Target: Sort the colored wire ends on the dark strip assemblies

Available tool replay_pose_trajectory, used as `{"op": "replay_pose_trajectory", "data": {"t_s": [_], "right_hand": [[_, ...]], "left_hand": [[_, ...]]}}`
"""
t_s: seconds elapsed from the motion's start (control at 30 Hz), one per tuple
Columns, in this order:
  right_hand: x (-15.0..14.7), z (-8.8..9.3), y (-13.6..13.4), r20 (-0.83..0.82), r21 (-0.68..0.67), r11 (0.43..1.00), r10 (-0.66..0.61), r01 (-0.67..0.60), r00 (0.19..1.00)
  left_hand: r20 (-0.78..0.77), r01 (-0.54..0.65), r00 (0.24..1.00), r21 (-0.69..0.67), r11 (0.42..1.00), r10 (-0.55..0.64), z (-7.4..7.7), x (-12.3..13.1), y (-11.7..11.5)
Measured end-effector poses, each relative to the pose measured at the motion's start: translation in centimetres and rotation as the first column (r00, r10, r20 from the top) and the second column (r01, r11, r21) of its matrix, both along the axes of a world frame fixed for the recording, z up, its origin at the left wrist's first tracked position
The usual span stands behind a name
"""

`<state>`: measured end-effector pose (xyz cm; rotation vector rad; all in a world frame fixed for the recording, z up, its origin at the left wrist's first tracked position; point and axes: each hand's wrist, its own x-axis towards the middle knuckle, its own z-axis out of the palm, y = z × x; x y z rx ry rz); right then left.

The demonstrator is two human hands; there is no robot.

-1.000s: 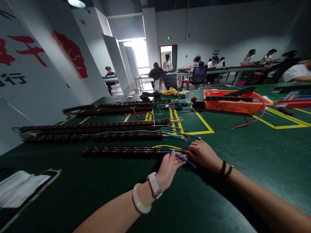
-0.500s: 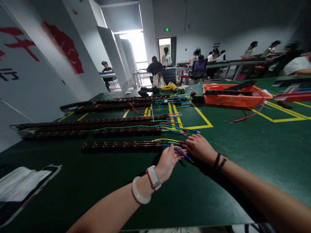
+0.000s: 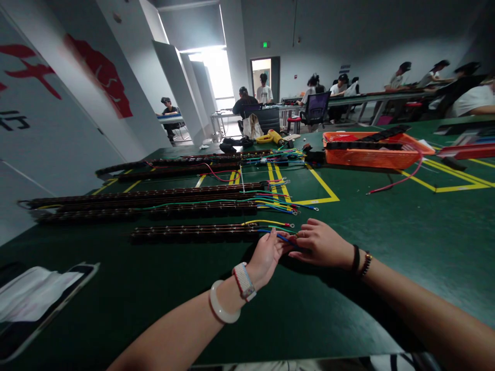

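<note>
A dark bundled cable length [image 3: 193,232] lies on the green table with coloured wires coming out of its right end. My left hand [image 3: 266,257] pinches the blue wire [image 3: 283,237] between thumb and fingers, palm turned up. Fingers bent, my right hand [image 3: 327,246] closes over the blue wire's free end and hides its tip. Touching the left fingertips, it comes in from the right. The green wire [image 3: 275,228] runs just behind both hands. A yellow wire [image 3: 266,222] lies loose above it, ending in a ring terminal with a red sleeve.
Longer dark bundles [image 3: 154,206] with coloured wires lie beyond. Farther back are a yellow heat gun [image 3: 271,137] and an orange basket [image 3: 367,161] holding black pieces. A phone-like slab [image 3: 42,319] carries white paper at left. Several people sit at tables behind.
My right hand has moved from beside the yellow wire's terminal towards me, onto the blue wire's end, which stuck out free before. The left hand has stayed in place.
</note>
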<state>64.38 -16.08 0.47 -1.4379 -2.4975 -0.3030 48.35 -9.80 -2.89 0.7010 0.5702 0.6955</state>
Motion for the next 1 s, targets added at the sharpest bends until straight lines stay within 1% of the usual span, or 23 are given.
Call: {"op": "replay_pose_trajectory", "data": {"t_s": [0.1, 0.2, 0.27, 0.33, 0.4, 0.47, 0.53, 0.57, 0.63, 0.73, 0.87, 0.93, 1.0], "right_hand": [[-0.2, -0.5, 0.2, -0.019, -0.018, 1.0, -0.02, 0.02, 1.0], [0.1, -0.6, 0.4, -0.047, -0.035, 0.993, -0.115, 0.113, 0.992], [0.4, -0.7, 0.6, -0.053, -0.048, 0.982, -0.188, 0.185, 0.981], [0.6, -0.8, 0.7, -0.053, -0.06, 0.969, -0.242, 0.239, 0.969], [0.7, -1.0, 0.8, -0.049, -0.077, 0.961, -0.271, 0.267, 0.961], [0.6, -1.3, 0.9, -0.04, -0.096, 0.957, -0.278, 0.273, 0.96], [0.3, -1.6, 0.9, -0.026, -0.108, 0.956, -0.277, 0.272, 0.961], [0.2, -1.7, 0.9, -0.016, -0.11, 0.955, -0.278, 0.274, 0.961], [-0.2, -2.0, 0.9, 0.007, -0.114, 0.953, -0.281, 0.28, 0.96], [-0.7, -2.2, 0.9, 0.042, -0.126, 0.951, -0.279, 0.282, 0.959], [-0.8, -2.0, 0.9, 0.042, -0.113, 0.956, -0.269, 0.272, 0.962], [-0.3, -1.5, 0.9, -0.005, -0.096, 0.957, -0.274, 0.272, 0.962], [0.7, -1.0, 1.1, -0.122, -0.1, 0.949, -0.31, 0.3, 0.943]], "left_hand": [[0.036, 0.004, 0.999, 0.006, 1.0, -0.004, -0.2, 0.0, 0.1], [0.044, 0.013, 0.999, 0.015, 1.0, -0.014, -0.2, 0.0, 0.2], [-0.01, 0.055, 0.998, 0.041, 0.998, -0.054, 0.1, -0.1, 0.0], [-0.117, 0.153, 0.983, 0.109, 0.982, -0.14, 0.5, -0.2, -0.3], [-0.236, 0.283, 0.943, 0.205, 0.937, -0.233, 0.7, -0.3, -0.7], [-0.335, 0.415, 0.888, 0.288, 0.863, -0.315, 0.9, -0.4, -1.1], [-0.401, 0.503, 0.841, 0.336, 0.796, -0.362, 0.9, -0.4, -1.3], [-0.419, 0.525, 0.828, 0.352, 0.775, -0.371, 0.9, -0.4, -1.4], [-0.431, 0.536, 0.823, 0.377, 0.755, -0.37, 0.9, -0.3, -1.5], [-0.429, 0.535, 0.826, 0.391, 0.749, -0.366, 1.0, -0.4, -1.5], [-0.439, 0.545, 0.82, 0.403, 0.735, -0.367, 1.2, -0.4, -1.5], [-0.445, 0.55, 0.816, 0.402, 0.732, -0.369, 1.2, -0.5, -1.5], [-0.454, 0.559, 0.809, 0.397, 0.728, -0.374, 1.1, -0.4, -1.4]]}}
